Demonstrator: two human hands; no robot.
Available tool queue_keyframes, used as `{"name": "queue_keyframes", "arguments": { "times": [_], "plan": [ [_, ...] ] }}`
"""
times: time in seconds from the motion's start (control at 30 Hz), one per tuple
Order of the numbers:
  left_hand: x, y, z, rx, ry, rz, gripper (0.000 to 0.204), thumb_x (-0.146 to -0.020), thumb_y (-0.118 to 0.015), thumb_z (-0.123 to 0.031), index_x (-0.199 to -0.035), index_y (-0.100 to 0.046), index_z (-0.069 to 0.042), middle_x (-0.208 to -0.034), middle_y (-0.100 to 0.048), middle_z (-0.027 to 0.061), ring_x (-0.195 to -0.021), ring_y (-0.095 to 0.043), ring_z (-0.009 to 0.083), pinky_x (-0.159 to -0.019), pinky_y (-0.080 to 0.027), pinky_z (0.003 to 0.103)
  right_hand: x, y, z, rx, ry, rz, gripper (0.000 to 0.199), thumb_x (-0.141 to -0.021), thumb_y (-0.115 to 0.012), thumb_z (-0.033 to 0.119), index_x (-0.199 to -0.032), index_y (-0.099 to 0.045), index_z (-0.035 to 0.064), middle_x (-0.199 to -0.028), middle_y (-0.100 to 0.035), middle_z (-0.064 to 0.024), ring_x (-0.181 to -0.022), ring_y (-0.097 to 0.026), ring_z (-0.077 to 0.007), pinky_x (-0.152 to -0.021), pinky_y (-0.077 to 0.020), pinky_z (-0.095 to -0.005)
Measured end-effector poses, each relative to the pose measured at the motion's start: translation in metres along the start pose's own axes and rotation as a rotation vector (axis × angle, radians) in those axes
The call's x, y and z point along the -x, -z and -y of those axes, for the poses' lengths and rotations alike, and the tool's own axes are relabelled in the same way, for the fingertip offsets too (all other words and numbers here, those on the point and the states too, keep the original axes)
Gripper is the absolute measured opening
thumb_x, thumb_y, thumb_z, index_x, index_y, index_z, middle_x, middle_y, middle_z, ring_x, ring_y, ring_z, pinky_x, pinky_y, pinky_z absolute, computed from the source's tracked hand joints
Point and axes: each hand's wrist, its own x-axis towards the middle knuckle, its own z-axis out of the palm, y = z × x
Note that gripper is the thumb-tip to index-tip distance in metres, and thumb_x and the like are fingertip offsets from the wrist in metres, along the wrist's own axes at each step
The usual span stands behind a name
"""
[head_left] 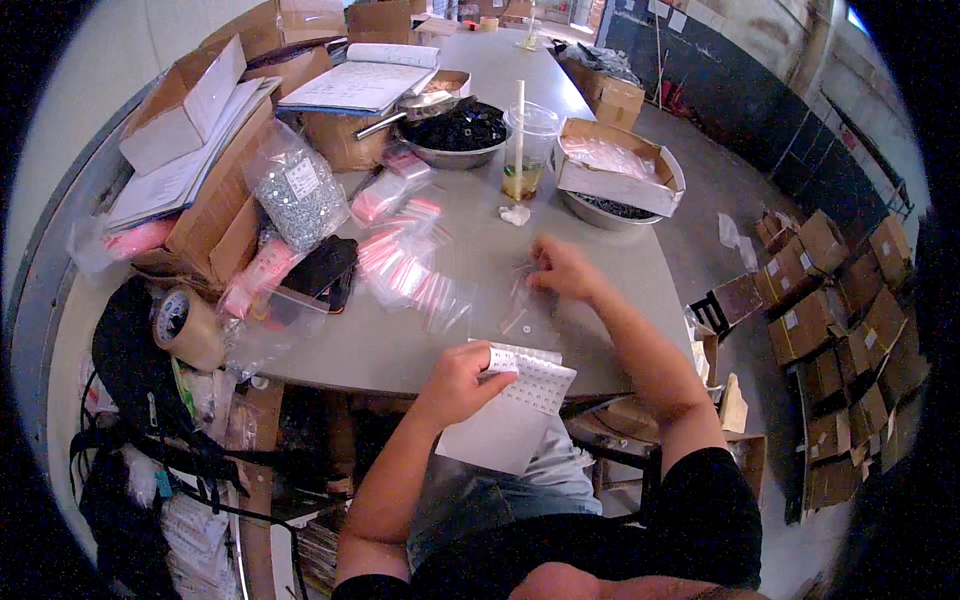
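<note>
My left hand (pixel 462 383) grips a sheet of small printed labels (pixel 535 385) over the table's front edge, thumb on top. The sheet's upper part is curled, and its plain lower part hangs above my lap. Farther right, my right hand (pixel 562 270) is closed, with its fingertips pinching the edge of a small clear zip bag (pixel 517 302) on the grey table. What the bag holds is too blurred to tell. A small white round piece (pixel 527 329) lies beside it. To the left, several clear zip bags with red strips (pixel 400 265) lie fanned out.
Behind are a basin of black parts (pixel 455 130), a plastic cup (pixel 530 150) with a stick, and an open box of bags (pixel 620 165) on another basin. At left sit a bag of metal parts (pixel 297 190), tape rolls (pixel 187 325) and cartons (pixel 215 225). Boxes (pixel 830 330) are stacked right.
</note>
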Motion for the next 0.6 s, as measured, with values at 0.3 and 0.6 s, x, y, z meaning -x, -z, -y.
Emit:
{"name": "queue_keyframes", "arguments": {
  "times": [0.3,0.6],
  "plan": [
    [-0.001,-0.001,0.002,0.008,0.015,0.014,0.018,-0.077,-0.071,-0.01,-0.089,-0.065,0.001,-0.084,-0.064,0.0158,-0.076,-0.063,0.0317,-0.066,-0.049,0.037,0.002,0.008,-0.044,0.069,0.028,-0.232,0.026,-0.079,-0.067,0.023,-0.094,-0.059,0.003,-0.096,-0.06,-0.0189,-0.09,-0.058,-0.0364,-0.079,-0.0479,-0.0439],
    [-0.001,-0.002,0.003,-0.004,0.029,-0.009,0.018,-0.078,-0.07,-0.013,-0.085,-0.063,0.001,-0.081,-0.063,0.0167,-0.073,-0.062,0.0336,-0.065,-0.048,0.039,0.013,0.007,-0.018,0.143,0.335,0.081,0.018,-0.087,-0.055,0.019,-0.09,-0.059,0.0009,-0.1,-0.057,-0.02,-0.096,-0.053,-0.0371,-0.091,-0.0397,-0.0442]
  ]
}}
